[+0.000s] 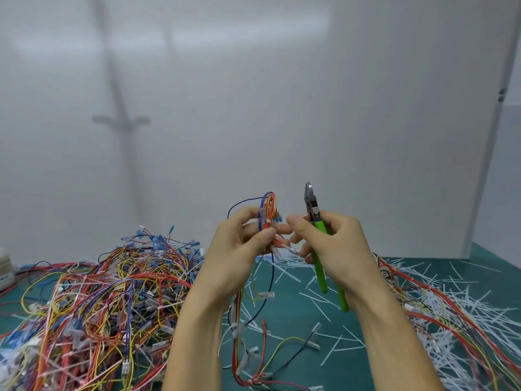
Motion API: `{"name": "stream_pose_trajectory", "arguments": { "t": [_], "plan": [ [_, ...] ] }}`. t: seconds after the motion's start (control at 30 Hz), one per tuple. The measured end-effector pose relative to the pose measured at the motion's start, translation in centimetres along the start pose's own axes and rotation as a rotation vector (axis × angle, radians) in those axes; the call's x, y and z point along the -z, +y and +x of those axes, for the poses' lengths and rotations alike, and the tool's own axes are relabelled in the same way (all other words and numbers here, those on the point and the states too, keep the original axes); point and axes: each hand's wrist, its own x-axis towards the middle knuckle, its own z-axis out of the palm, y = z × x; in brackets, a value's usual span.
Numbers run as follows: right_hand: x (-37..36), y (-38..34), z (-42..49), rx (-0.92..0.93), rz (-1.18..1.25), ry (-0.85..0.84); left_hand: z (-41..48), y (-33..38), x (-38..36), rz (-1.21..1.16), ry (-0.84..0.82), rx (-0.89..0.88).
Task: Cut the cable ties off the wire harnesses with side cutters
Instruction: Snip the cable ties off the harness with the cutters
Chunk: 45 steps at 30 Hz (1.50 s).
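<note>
My left hand [239,249] grips a small wire harness [268,210] of red, yellow and blue wires, held upright above the table. A white cable tie [267,222] wraps the bundle just above my fingers. The harness's loose ends hang down to the green mat. My right hand [335,246] holds green-handled side cutters [317,232], jaws pointing up and closed, just right of the harness. The right thumb and forefinger reach toward the bundle, near a clear connector [293,251].
A large tangled pile of coloured wire harnesses [107,300] covers the left of the green mat [296,314]. Cut white cable ties [439,294] and more harnesses lie scattered on the right. A white wall panel [253,108] stands close behind.
</note>
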Motion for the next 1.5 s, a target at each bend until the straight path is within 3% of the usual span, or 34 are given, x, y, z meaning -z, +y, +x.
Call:
{"name": "stream_pose_trajectory", "arguments": {
  "t": [0.1, 0.27, 0.4, 0.5, 0.6, 0.77, 1.5],
  "plan": [
    [-0.4, 0.2, 0.1, 0.049, 0.045, 0.045, 0.0, 0.1, -0.3, -0.019, 0.017, 0.019],
    [0.4, 0.4, 0.5, 0.097, 0.089, 0.12, 0.0, 0.0, -0.2, -0.004, 0.214, 0.048],
    [1.6, 0.5, 0.5, 0.036, -0.015, -0.064, 0.0, -0.2, 0.7, -0.065, 0.267, 0.056],
    [1.4, 0.5, 0.2, -0.008, -0.222, -0.232, 0.1, -0.3, 0.8, -0.15, 0.307, 0.077],
    [0.4, 0.8, 0.1, 0.02, -0.399, -0.281, 0.2, -0.3, 0.6, -0.246, 0.345, 0.091],
    [0.0, 0.8, 0.0, 0.054, -0.512, -0.271, 0.1, -0.1, 0.7, -0.264, 0.318, 0.078],
    [0.1, 0.5, 0.0, 0.124, -0.594, -0.228, 0.1, 0.4, 0.3, -0.139, 0.26, 0.049]
  ]
}}
